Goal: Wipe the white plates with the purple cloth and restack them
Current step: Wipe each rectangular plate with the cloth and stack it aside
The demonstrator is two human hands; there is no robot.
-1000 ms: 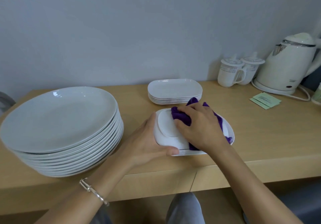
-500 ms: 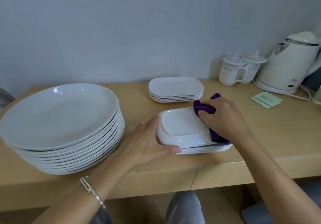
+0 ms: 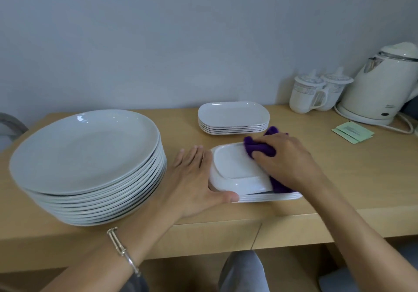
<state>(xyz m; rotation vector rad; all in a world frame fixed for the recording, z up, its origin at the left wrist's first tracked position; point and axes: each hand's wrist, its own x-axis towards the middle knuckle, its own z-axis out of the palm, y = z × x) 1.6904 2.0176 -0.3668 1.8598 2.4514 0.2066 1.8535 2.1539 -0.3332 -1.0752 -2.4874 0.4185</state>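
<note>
plate (image 3: 235,167): white, oblong, upside-down on stack (image 3: 271,197) | left hand (image 3: 194,183): fingers straight, bracing it | right hand (image 3: 287,158): fingers grasping purple cloth (image 3: 260,147)

A tall stack of large round white plates (image 3: 86,151) fills the left of the frame, right side up, rims glossy and evenly lined. At upper centre a short stack of small white oblong plates (image 3: 233,116) with rounded corners sits squarely, also right side up. In the middle of the frame, one more oblong plate (image 3: 235,167) lies upside down, foot ring up, slightly tilted on a low stack of like plates (image 3: 271,197) whose rims show along its lower right edge. The purple cloth (image 3: 260,148) is bunched on the upturned plate's right end, its folds showing above and below the right hand (image 3: 287,158) that grips it.
</note>
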